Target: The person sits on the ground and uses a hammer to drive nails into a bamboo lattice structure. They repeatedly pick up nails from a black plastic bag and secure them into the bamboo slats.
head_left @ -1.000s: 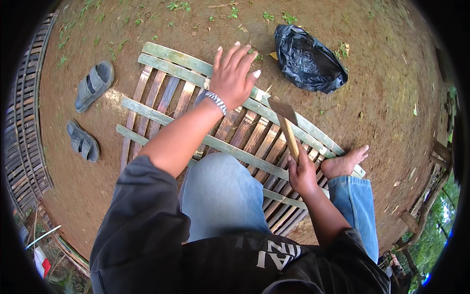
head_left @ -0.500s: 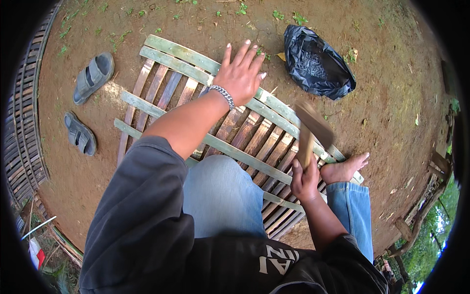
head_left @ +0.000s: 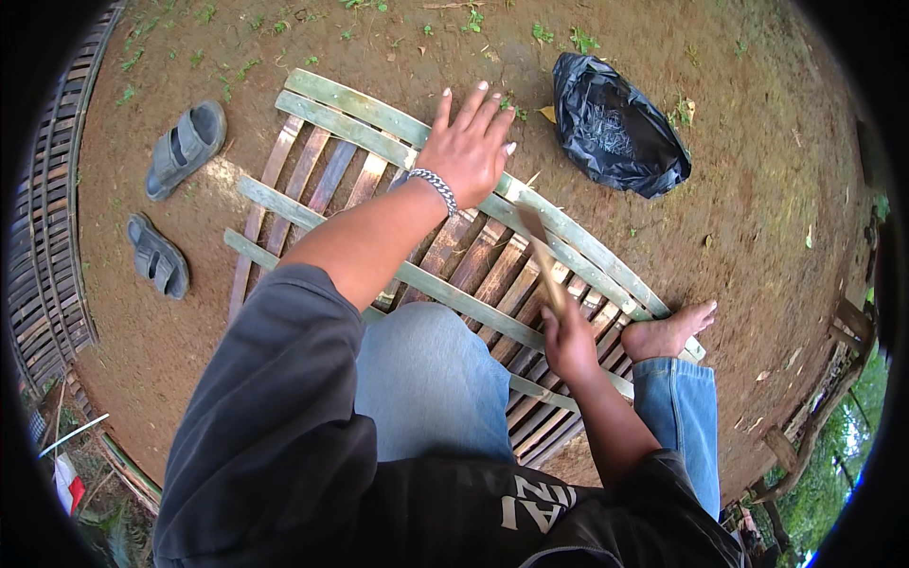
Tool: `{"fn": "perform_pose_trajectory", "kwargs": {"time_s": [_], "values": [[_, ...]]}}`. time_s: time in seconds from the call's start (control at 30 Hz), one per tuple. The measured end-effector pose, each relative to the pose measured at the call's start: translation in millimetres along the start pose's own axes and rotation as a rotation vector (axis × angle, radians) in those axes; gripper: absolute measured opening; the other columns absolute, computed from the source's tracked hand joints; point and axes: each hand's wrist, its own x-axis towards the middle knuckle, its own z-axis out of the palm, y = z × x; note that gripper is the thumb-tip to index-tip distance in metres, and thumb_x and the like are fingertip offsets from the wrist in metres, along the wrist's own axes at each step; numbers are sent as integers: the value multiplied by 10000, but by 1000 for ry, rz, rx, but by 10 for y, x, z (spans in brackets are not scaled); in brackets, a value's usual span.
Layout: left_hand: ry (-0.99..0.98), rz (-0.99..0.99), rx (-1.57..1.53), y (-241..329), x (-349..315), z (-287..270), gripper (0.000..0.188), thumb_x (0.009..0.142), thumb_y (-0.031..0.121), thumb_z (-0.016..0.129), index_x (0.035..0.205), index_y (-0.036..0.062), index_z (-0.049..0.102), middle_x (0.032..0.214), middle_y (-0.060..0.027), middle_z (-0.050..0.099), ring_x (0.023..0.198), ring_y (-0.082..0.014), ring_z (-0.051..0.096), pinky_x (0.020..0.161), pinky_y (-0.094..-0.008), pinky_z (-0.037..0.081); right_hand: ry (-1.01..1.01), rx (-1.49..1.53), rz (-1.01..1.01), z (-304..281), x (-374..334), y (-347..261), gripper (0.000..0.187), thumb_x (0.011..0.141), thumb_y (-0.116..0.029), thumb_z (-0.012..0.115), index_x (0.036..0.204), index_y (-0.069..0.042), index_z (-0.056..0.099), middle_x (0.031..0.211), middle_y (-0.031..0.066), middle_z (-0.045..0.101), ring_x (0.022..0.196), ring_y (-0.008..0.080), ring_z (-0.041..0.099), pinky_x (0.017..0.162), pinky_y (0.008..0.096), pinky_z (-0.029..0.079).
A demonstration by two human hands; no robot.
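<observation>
Right hand (head_left: 571, 346) wraps a wooden-handled tool (head_left: 549, 279), probably head-heavy, best gripped low; left hand (head_left: 470, 151), spread open, holding nothing, rests on likely springy bamboo strips (head_left: 355, 104) beneath.

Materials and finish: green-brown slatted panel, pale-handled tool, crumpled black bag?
Green-brown slatted panel: probably split bamboo, seemingly unpainted; streaky, uneven colouring.
Pale-handled tool: handle likely bare wood, light brown; dark head maybe metal, too blurred to confirm.
Crumpled black bag: thin plastic, likely; glossy highlights along creases.
</observation>
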Motion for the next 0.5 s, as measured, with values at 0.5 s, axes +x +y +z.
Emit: {"fn": "perform_pose_trajectory", "kwargs": {"time_s": [0.5], "values": [[19,3,-24,-20,3,-7,507,1032,297,472,1472,46,491,1553,-164,464,1545,-338,265,1247,-625,155,252,180,-259,-103,-7,-43,463,984,-108,630,1408,35,513,1135,301,663,982,488,677,904,495,549]]}}
